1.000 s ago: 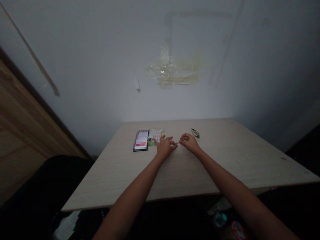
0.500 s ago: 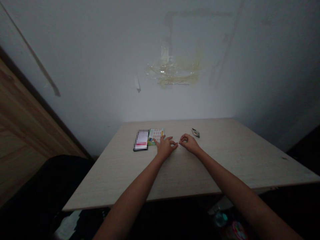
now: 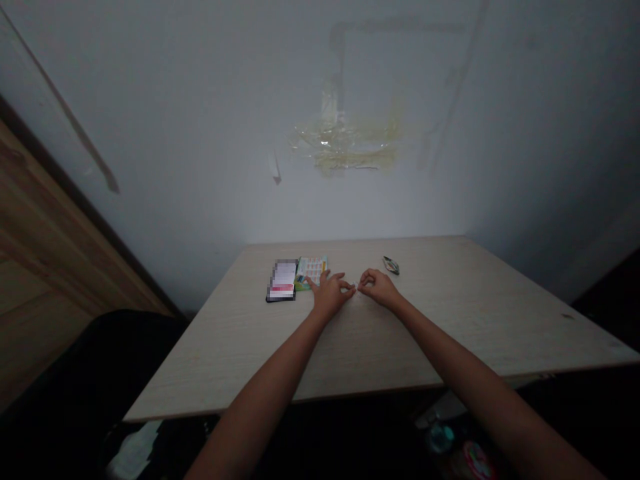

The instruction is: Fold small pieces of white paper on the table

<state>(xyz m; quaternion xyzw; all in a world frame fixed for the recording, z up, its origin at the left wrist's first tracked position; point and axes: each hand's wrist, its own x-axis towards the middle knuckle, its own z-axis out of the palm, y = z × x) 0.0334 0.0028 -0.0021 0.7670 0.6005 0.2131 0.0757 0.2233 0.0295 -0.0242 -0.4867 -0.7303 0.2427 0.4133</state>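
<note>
Between my fingertips, just above the table or on it, is a tiny whitish piece [image 3: 357, 288], too small to name. My left hand [image 3: 330, 292] pinches at its left side with thumb and forefinger, the other fingers spread. From the right, my right hand [image 3: 376, 287] pinches at the same piece, its fingers curled. Beside my left hand lies a printed sheet or booklet [image 3: 311, 268] with rows of small pictures, partly covered by the fingers. A phone [image 3: 283, 281] with a lit, blurred screen lies left of it.
A small crumpled packet [image 3: 391, 265] lies on the pale wooden table [image 3: 425, 257], beyond my right hand. The wall [image 3: 200, 167] with peeling clear tape [image 3: 355, 143] rises behind the table. A dark chair-like shape [image 3: 115, 373] stands at left. Under the table's front edge is a bottle [image 3: 441, 438].
Both hands stay in almost the same place, fingertips still together. The whitish piece shows slightly differently between them. The phone, sheet and packet have not moved.
</note>
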